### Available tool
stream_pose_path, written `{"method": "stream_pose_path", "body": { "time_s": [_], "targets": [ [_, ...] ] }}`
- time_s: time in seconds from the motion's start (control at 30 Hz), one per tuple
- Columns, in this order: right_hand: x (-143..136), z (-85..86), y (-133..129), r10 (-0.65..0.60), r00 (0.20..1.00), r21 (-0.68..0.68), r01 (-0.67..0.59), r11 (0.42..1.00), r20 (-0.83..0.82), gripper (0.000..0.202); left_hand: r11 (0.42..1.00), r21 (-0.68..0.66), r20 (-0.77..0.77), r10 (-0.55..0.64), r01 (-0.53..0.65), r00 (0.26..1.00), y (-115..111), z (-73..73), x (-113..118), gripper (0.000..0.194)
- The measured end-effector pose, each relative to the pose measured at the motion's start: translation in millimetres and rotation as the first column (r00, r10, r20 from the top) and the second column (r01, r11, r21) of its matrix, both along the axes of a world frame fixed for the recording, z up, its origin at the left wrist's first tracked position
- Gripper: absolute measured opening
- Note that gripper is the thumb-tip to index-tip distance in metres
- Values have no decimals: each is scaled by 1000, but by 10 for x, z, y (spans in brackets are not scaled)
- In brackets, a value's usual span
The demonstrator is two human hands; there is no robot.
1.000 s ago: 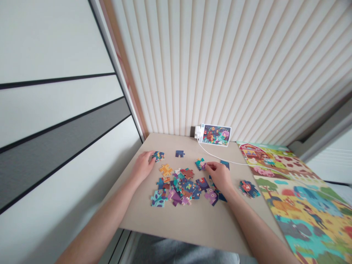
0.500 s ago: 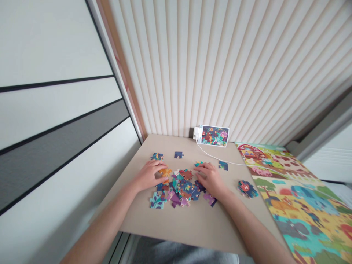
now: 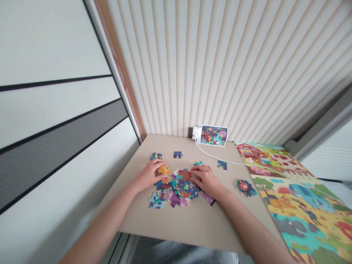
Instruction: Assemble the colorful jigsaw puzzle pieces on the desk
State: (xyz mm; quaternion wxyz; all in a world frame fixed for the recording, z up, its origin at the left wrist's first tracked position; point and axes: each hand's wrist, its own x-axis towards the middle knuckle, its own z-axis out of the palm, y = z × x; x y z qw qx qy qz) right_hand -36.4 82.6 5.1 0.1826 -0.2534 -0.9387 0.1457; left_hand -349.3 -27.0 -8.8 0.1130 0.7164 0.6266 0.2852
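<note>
A heap of mixed puzzle pieces (image 3: pixel 183 189) lies on the beige table in front of me. My left hand (image 3: pixel 148 176) rests at its left side, thumb and fingers apart around an orange puzzle piece (image 3: pixel 164 170); I cannot see a firm grip on it. At the heap's right side, my right hand (image 3: pixel 207 180) has its fingers stretched out, the tips at a reddish-brown puzzle piece (image 3: pixel 184 175). A pale teal piece with leaves (image 3: pixel 157 201) lies at the near left of the heap. Under the right hand, a purple piece (image 3: pixel 209 198) shows in part.
Separate pieces lie behind: a dark blue piece (image 3: pixel 178 154), a patterned cluster (image 3: pixel 156 156) and a blue piece (image 3: pixel 222 165). A picture card (image 3: pixel 213 135) leans by a white charger (image 3: pixel 195 132), whose cable (image 3: pixel 231 162) runs right. A small stack (image 3: pixel 246 187) sits near assembled puzzles (image 3: pixel 299 205).
My right hand has moved left over the heap, its fingertips now at the reddish-brown piece. The left hand stays nearly in place, and more of the orange piece shows. The view shifted slightly.
</note>
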Motion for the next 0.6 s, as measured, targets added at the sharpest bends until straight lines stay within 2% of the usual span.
{"method": "stream_pose_path", "body": {
  "time_s": [0.23, 0.5, 0.6],
  "targets": [
    [-40, -24, -21, -43, 999, -11, 43, 999, -6, 26, 998, 13, 1, -68, 68, 998, -9, 26, 45, 46],
    [-35, 29, -45, -90, 992, -100, 81, 992, -91, 19, 995, 54, -27, -83, 84, 996, 3, 37, 42, 39],
    [-26, 48, -54, -125, 979, -180, 96, 979, -158, 18, 996, 66, -11, -63, 63, 998, -3, 63, 43, 37]
  ]
}}
